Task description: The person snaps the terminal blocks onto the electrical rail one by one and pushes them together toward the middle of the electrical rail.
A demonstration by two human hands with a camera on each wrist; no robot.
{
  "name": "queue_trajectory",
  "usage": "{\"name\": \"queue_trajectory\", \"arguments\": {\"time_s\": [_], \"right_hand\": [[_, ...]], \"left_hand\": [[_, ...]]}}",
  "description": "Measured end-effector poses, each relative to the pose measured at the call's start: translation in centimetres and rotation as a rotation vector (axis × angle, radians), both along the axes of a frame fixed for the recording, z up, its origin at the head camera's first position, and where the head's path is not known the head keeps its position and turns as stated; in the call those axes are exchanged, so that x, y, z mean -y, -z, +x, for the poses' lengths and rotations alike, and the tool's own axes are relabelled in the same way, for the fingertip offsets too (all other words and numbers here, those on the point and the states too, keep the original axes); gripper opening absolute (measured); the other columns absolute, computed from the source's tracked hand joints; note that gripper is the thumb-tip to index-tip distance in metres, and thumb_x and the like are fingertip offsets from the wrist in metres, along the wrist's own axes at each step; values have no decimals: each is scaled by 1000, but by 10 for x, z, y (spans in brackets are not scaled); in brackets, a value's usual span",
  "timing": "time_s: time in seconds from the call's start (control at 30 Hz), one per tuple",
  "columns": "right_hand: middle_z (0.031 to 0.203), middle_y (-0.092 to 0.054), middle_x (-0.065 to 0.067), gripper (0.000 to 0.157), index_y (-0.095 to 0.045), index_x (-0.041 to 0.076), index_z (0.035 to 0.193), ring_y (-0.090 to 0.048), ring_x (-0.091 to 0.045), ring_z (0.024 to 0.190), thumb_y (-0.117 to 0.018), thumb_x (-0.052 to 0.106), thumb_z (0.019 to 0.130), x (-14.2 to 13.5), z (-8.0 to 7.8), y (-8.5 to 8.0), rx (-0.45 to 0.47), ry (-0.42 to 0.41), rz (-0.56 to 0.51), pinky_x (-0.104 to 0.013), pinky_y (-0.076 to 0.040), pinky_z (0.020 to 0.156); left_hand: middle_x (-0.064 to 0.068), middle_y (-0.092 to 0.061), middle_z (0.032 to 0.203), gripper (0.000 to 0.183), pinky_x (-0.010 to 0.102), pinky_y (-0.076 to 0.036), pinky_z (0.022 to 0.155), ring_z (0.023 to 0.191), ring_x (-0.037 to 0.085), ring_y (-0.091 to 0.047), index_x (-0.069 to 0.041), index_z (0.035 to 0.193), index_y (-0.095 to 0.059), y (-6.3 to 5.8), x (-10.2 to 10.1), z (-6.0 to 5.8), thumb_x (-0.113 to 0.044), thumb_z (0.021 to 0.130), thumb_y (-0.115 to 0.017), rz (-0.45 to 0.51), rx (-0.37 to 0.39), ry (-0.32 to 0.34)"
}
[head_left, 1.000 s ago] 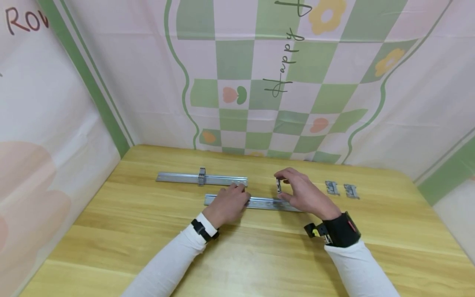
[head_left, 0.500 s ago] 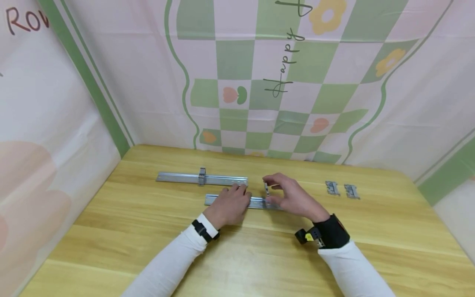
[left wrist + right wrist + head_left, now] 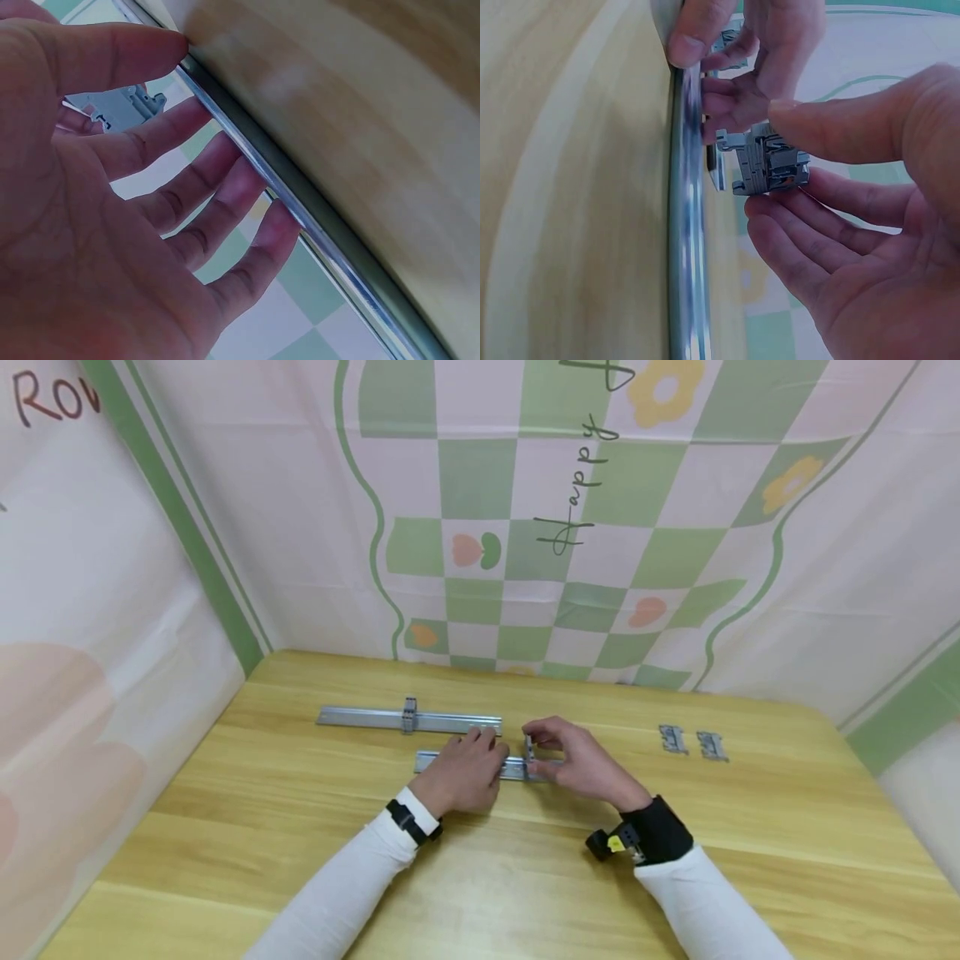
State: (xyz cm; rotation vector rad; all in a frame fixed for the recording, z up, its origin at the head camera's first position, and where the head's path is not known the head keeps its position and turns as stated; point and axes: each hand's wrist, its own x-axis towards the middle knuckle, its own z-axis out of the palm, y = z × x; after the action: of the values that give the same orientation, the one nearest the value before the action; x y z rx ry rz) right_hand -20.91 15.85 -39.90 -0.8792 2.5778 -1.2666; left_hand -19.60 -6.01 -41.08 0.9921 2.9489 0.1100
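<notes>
Across the middle of a wood-grain table (image 3: pixel 225 852), two metal rails lie roughly parallel; the near rail (image 3: pixel 516 769) sits closer to the person and further right, and the left hand (image 3: pixel 462 772) holds it, thumb along its near edge and fingertips at the other side; the right hand (image 3: pixel 588 767) pinches a grey module (image 3: pixel 769 161) between thumb and fingers, the thumb on one end and the fingers under the other; that module stands on edge just over the near rail, its hooked feet turned toward the metal, and the right wrist view shows a narrow gap between them; the two hands are near each other but apart; the far rail (image 3: pixel 367 717) bears a small grey block (image 3: pixel 408 715), set crosswise on it near its middle and standing up from its channel; well off to the right, two loose pieces lie flat side by side on the table, a first grey piece (image 3: pixel 672 739) and a second grey piece (image 3: pixel 712 746), not touching; behind the table hangs a cloth (image 3: pixel 480 481) with green and white checks, flowers and lettering.
</notes>
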Motion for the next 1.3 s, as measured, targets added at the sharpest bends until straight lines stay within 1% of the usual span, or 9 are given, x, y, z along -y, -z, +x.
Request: {"name": "queue_trajectory", "arguments": {"time_s": [0.17, 0.27, 0.57, 0.83, 1.07, 1.3], "right_hand": [[127, -60, -28, 47, -54, -12, 132, -61, -42, 116, -73, -3, 90, 4, 0, 5, -13, 2, -22, -51, -50, 99], [127, -60, -28, 47, -53, -13, 132, -61, -42, 116, -72, -2, 91, 6, -1, 7, -13, 3, -32, -52, -50, 100], [131, -58, -28, 47, -52, -12, 137, -59, -43, 119, -69, 0, 94, 9, 2, 9, -5, 23, 10, -52, -49, 101], [130, -58, -28, 47, -50, -13, 138, -58, -44, 120, -66, 1, 97, 8, 1, 10, -7, 13, 6, -52, -49, 101], [130, -58, -28, 46, -50, -14, 138, -58, -44, 121, -66, 0, 96, 9, 0, 10, -2, 26, 10, -51, -49, 102], [130, -58, -28, 47, -50, -14, 138, -58, -44, 121, -66, -1, 96, 10, 2, 9, 29, 39, 20, -51, -48, 102]], "left_hand": [[8, -54, 116, 26, 45, -53, 87, 106, 24, -52, -11, 121, -62, 1, 0, 0, -23, 99, -54, 16, -3, -6], [8, -53, 116, 26, 44, -53, 87, 106, 24, -52, -11, 121, -62, 2, 0, -1, -23, 100, -53, 20, -6, -9], [6, -53, 117, 26, 44, -53, 87, 106, 23, -53, -12, 122, -62, 3, 0, -1, -25, 101, -53, 14, -20, -9], [5, -54, 116, 24, 44, -53, 88, 106, 23, -53, -13, 120, -64, 3, 0, -1, -24, 102, -53, 30, -17, -9], [4, -54, 116, 24, 44, -53, 88, 107, 23, -53, -14, 121, -65, 2, 0, -2, -24, 102, -54, 30, -13, -10], [5, -55, 116, 24, 44, -54, 86, 106, 24, -54, -13, 120, -66, 1, 0, -1, -25, 102, -55, 31, -24, -5]]}}
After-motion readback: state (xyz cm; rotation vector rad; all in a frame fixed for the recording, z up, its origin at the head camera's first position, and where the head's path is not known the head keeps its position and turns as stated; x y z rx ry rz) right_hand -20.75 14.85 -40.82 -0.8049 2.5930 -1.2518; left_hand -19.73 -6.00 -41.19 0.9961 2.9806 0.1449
